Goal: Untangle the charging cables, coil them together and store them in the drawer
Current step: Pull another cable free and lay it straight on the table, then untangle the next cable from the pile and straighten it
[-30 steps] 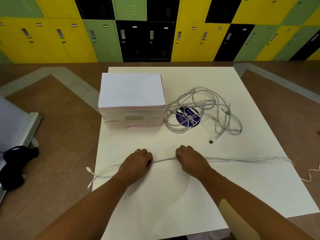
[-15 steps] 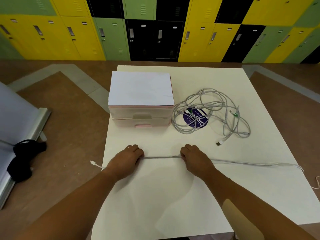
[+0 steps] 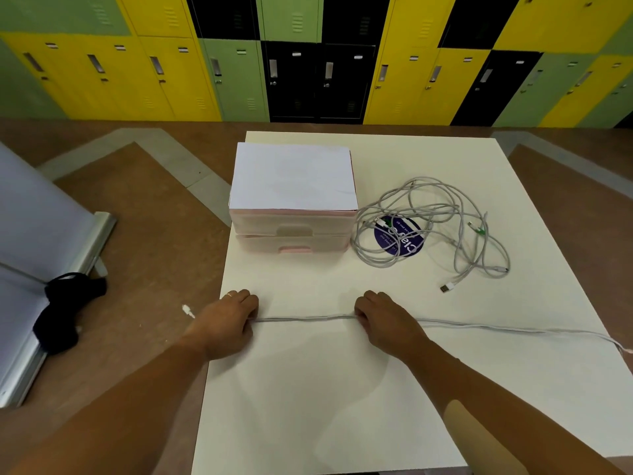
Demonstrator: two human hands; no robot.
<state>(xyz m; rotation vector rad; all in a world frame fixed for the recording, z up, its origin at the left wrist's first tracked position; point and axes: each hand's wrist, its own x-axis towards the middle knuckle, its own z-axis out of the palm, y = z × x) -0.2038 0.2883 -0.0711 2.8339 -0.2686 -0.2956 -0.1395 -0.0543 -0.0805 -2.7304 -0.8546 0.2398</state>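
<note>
- White worktop is standing before yellow, green, black lockers.
- Left hand and right hand are gripping a taut cable.
- Purple sticker is showing unreadable writing.

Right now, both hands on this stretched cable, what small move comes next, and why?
Probably bring the right hand toward the left hand to start a loop: the cable lies straight between them, and its long tail trails off the table.

Coloured lockers, white table, round purple sticker, black bundle on floor
</note>
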